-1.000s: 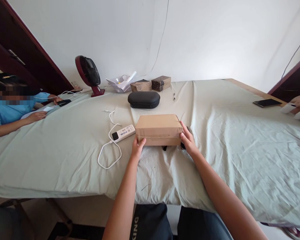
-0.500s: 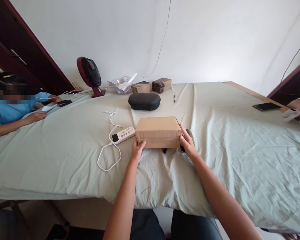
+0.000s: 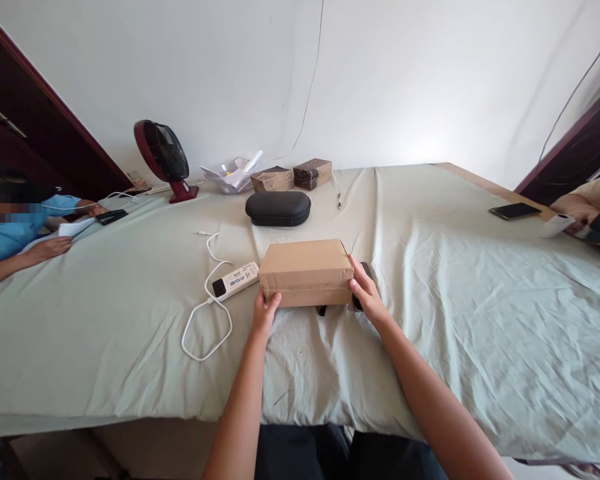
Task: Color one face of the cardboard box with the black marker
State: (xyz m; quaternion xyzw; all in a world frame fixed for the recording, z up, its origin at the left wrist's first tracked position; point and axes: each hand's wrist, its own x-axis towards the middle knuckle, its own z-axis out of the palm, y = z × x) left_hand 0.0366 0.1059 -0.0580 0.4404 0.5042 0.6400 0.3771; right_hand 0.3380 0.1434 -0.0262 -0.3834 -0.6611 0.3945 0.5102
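A brown cardboard box [image 3: 305, 270] lies on the pale green cloth of the table [image 3: 430, 293] in front of me. My left hand [image 3: 265, 312] grips its near left corner. My right hand [image 3: 366, 297] holds its right end. A small dark object [image 3: 361, 287] shows under my right hand, mostly hidden, and a dark bit [image 3: 322, 310] pokes out below the box's front edge. Just left of the box lies a white power bank [image 3: 235, 279] with a white cable [image 3: 207, 327] looped toward me.
A black oval case [image 3: 278, 208], a pen [image 3: 339, 199], two small cartons [image 3: 290, 177], crumpled plastic [image 3: 230, 175] and a red fan [image 3: 163, 157] stand farther back. A person in blue [image 3: 15, 227] sits left. Another person's hand [image 3: 577, 213] and a phone [image 3: 515, 211] are right.
The view has shifted a little, so everything sits slightly lower and to the left. My hands keep the same hold on the box.
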